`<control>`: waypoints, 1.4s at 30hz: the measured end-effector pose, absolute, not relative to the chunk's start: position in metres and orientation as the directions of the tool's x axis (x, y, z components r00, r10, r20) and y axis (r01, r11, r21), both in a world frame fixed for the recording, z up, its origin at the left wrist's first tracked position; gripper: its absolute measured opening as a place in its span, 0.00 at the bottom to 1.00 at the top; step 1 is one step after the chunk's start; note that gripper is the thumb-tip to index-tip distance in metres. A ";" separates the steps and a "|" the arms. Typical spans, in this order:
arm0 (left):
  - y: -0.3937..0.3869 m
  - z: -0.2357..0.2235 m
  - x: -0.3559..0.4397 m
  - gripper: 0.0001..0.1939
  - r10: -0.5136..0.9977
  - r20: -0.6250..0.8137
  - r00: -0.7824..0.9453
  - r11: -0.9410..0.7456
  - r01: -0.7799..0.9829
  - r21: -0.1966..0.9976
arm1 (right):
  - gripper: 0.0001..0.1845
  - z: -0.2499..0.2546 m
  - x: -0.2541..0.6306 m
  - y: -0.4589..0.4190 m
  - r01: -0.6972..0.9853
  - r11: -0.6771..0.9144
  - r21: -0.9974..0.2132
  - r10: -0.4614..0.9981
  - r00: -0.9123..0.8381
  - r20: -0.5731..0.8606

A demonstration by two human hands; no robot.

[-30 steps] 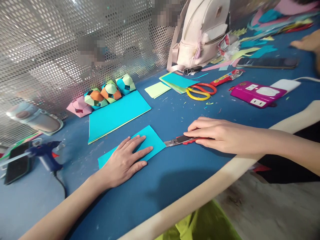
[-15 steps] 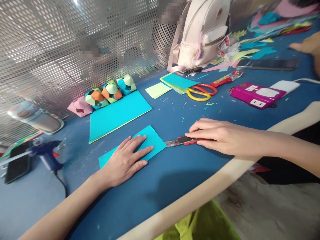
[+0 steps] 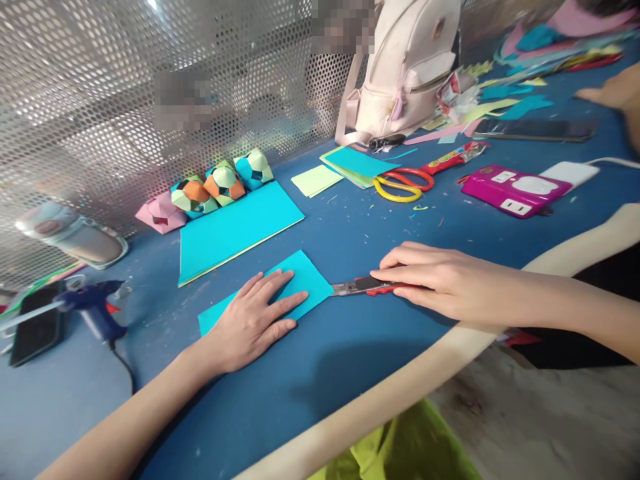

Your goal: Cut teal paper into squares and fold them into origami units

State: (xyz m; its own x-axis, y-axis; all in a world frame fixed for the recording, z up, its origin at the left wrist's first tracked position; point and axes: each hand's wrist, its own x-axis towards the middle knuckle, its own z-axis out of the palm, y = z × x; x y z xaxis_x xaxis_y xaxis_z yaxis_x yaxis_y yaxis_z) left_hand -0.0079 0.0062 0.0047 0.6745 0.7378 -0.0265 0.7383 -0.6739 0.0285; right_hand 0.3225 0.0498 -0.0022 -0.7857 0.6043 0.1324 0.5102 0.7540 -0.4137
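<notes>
No text can be read; on the red wrapper (image 3: 453,159) beside the scissors (image 3: 399,198), yellow marks are seen but cannot be made out.

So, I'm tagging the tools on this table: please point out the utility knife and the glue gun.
Utility knife (image 3: 369,284): head view, on the dark part of its body.
Glue gun (image 3: 93,305): head view, on its blue body.
</notes>
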 end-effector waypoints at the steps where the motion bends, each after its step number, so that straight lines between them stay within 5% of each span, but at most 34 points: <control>1: 0.006 0.005 -0.008 0.24 0.737 -0.028 0.675 -0.674 0.738 0.027 | 0.19 -0.002 0.322 0.049 0.515 0.751 -0.413 0.608 -0.783 0.131; 42: 0.005 0.002 -0.009 0.22 0.748 -0.036 0.662 -0.660 0.749 0.053 | 0.19 -0.008 0.308 0.035 0.476 0.824 -0.308 0.558 -0.778 0.289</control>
State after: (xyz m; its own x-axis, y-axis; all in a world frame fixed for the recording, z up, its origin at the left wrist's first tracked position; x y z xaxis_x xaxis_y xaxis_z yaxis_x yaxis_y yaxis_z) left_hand -0.0091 0.0051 0.0016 0.6622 0.7484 -0.0364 0.7491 -0.6603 0.0530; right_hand 0.3079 0.0348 -0.0076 -0.7781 0.5579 0.2888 0.4761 0.8236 -0.3081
